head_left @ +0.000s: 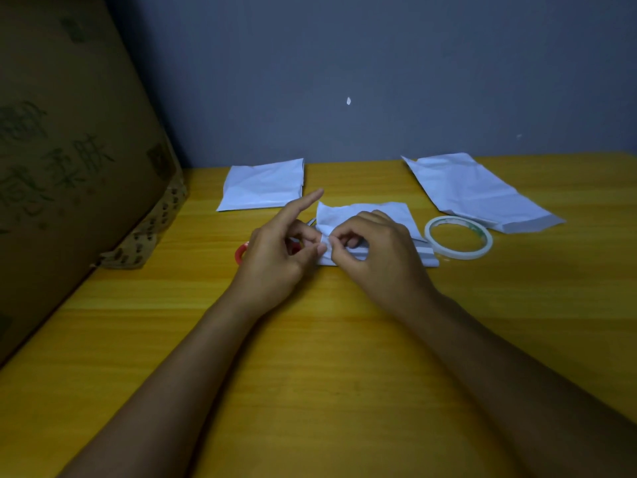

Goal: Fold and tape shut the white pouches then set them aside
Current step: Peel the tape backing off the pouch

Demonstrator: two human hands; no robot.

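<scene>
Both hands [327, 250] pinch crinkled white pouch [396, 215].

A single view comes from a wide-angle camera worn on the person's head. It looks forward and down across the yellow bench [344, 357] toward a grey-blue wall [379, 63] at the far edge. Both forearms enter from the bottom corners and converge at mid-frame, where the left hand [275, 250] and right hand [375, 250] work close below the lens. The bench fills the lower two thirds, the wall the upper third. A cardboard box [69, 150] bounds the left side, its edges bowed by the wide lens. No second view is given, so nothing is shared.
</scene>
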